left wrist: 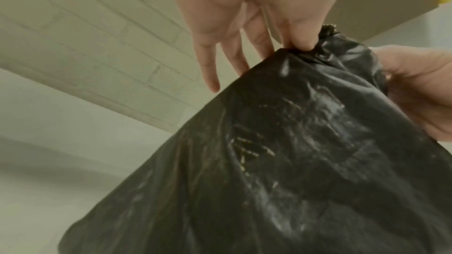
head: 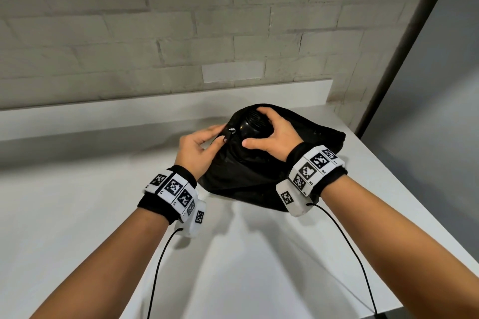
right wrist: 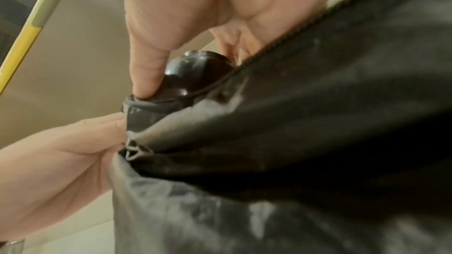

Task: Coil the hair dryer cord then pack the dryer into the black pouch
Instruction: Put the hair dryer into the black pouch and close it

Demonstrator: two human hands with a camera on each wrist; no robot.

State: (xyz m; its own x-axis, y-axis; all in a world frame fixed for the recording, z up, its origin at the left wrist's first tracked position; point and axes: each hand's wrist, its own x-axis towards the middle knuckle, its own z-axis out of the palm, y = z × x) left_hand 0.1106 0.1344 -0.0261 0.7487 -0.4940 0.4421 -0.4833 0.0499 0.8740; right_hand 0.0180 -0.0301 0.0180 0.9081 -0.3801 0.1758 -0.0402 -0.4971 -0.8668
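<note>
Dryer (head: 250,124) is half inside the pouch (head: 248,176), rear end poking from the mouth. It's gripped by the right hand (head: 272,134); pouch rim is pinched by the left hand (head: 199,149). Risk: rim snagged on the dryer, fabric slipped from the pinch, cord uncoiled inside (cord not visible).

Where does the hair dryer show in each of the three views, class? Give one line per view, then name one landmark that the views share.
Head: hair dryer at centre, poking out of the black pouch, under the right hand.
Left wrist: not in view; only the pouch shows.
Right wrist: upper centre, glossy black dome at the pouch mouth, by the thumb.
Shared landmark: the black pouch.
</note>
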